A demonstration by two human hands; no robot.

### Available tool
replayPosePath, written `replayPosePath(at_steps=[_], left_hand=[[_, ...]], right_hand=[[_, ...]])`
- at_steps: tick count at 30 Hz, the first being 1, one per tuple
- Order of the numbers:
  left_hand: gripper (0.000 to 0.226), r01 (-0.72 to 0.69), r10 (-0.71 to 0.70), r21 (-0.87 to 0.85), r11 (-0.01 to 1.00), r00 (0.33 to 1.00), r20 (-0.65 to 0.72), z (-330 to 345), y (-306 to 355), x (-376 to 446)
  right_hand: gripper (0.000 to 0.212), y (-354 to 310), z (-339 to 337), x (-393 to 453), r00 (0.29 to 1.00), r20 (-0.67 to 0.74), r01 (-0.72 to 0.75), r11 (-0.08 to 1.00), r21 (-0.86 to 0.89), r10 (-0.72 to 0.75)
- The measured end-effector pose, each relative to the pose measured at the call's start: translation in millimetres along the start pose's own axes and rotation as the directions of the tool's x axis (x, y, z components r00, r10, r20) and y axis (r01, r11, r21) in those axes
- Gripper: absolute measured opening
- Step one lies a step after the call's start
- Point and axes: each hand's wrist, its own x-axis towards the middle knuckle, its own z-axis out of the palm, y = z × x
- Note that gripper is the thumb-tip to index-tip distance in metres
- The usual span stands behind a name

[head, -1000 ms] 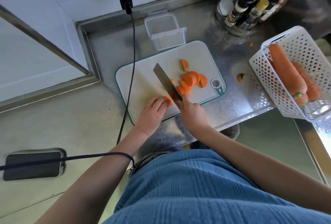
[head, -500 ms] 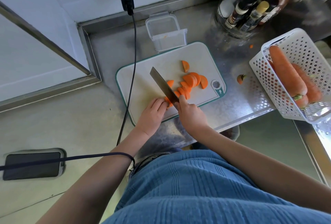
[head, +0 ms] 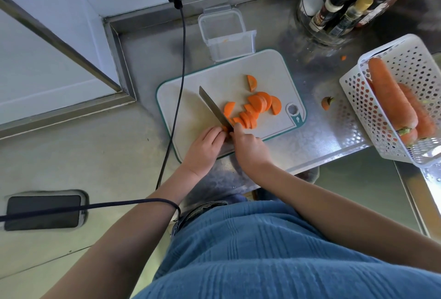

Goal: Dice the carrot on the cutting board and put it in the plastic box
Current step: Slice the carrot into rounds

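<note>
A white cutting board (head: 188,100) with a teal rim lies on the steel counter. Several orange half-moon carrot slices (head: 259,103) lie on its right half. My right hand (head: 248,147) grips the knife (head: 213,108), whose blade points away and to the left. The blade's heel rests on a small carrot end piece (head: 225,128) that my left hand (head: 205,147) pinches against the board; my fingers hide most of the piece. The clear plastic box (head: 228,36) stands open just behind the board with one tiny orange bit inside.
A white perforated basket (head: 405,60) with whole carrots sits at the right. A cut carrot top (head: 326,103) lies between the basket and the board. Bottles in a round rack (head: 343,5) stand at the back right. A black cable (head: 177,88) hangs across the board's left edge.
The knife has shifted left along the carrot, leaving a fresh slice to the blade's right. My left hand's carrot piece has grown shorter. My fingers have drawn closer to the blade.
</note>
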Motion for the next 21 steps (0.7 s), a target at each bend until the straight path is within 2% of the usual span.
replayPosePath(at_steps=[7, 10, 14, 16, 21], left_hand=[[0.015, 0.01, -0.01, -0.011, 1.0, 0.999, -0.042, 1.4, 3.0, 0.0], [0.013, -0.001, 0.001, 0.0, 1.0, 0.999, -0.043, 5.5, 3.3, 6.2], [0.011, -0.001, 0.002, 0.026, 1.0, 1.0, -0.031, 7.4, 5.5, 8.5], [0.018, 0.006, -0.005, 0.024, 1.0, 1.0, -0.019, 6.7, 2.0, 3.4], [0.018, 0.008, -0.007, 0.023, 1.0, 1.0, -0.015, 5.5, -2.2, 0.6]], right_hand=[[0.013, 3.5, -4.6, -2.1, 0.999, -0.038, -0.004, 1.0, 0.001, 0.004], [0.006, 10.4, -8.8, -7.5, 0.995, -0.083, -0.051, 0.997, 0.063, 0.056], [0.009, 14.0, -11.9, -11.6, 0.987, -0.137, -0.064, 0.991, 0.119, 0.08], [0.012, 12.3, -12.1, -10.7, 0.987, -0.139, -0.06, 0.99, 0.124, 0.077], [0.013, 9.6, -7.6, -10.8, 0.992, -0.103, -0.055, 0.993, 0.105, 0.066]])
